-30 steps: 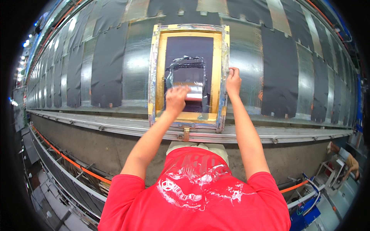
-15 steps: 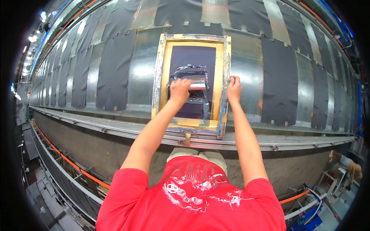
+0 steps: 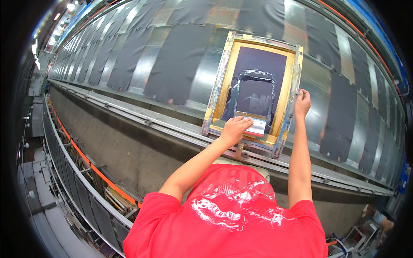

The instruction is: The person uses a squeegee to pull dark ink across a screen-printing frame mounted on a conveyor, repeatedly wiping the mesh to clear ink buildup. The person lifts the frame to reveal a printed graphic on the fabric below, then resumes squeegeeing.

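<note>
Yellow-taped screen-printing frame (image 3: 254,88) lying flat on the long shiny counter (image 3: 206,77), straight ahead of both hands, long axis running away from the body. Left hand (image 3: 235,129) curled over a pale squeegee (image 3: 254,127) at the frame's near end, fingers wrapped on its handle, blade crosswise to the long axis, dark mesh stretching away beyond it. Right hand (image 3: 302,103) closed around the frame's right rail, thumb and fingers clamped on the metal edge, steadying it. Left hand the nearer to the squeegee; right hand well off to the side. Rows of dark fabric panels (image 3: 176,60) laid along the counter on both sides. Compared with half a second ago: left hand and squeegee now nearer the body, down from mid-screen to the near edge; right hand's grip on the rail unchanged.
</note>
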`<state>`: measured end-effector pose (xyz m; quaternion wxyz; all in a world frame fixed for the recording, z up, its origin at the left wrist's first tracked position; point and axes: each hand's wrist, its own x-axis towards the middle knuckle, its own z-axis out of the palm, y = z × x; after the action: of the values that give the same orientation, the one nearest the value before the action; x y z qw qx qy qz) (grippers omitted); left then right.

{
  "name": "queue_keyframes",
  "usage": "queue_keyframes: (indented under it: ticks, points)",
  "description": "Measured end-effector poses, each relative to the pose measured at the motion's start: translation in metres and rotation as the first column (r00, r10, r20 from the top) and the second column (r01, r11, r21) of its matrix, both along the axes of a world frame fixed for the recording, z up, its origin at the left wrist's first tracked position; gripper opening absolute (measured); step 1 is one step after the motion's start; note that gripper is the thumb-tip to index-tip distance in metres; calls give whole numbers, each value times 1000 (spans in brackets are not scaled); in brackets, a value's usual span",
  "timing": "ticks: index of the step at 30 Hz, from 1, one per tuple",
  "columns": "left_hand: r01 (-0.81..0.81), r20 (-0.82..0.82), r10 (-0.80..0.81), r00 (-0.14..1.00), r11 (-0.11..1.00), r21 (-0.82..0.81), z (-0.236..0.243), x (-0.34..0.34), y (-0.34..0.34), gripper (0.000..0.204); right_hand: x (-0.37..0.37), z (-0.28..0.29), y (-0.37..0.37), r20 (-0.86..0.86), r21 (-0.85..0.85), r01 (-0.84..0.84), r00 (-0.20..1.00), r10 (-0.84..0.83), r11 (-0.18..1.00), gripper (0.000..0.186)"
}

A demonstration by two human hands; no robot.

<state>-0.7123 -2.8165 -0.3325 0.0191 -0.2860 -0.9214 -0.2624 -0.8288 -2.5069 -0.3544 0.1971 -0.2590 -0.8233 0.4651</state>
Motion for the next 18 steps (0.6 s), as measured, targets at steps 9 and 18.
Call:
queue_keyframes:
  ticks: [9,18]
  points:
    - [-76,51,80,995,994,-81,18,-81,-267,48,-68,-12,-294,-54,-91,-44,998,39,995,22]
    - [-102,49,110,993,985,-140,5,-102,-396,51,-91,-21,-414,15,-99,-11,1000,12,995,20]
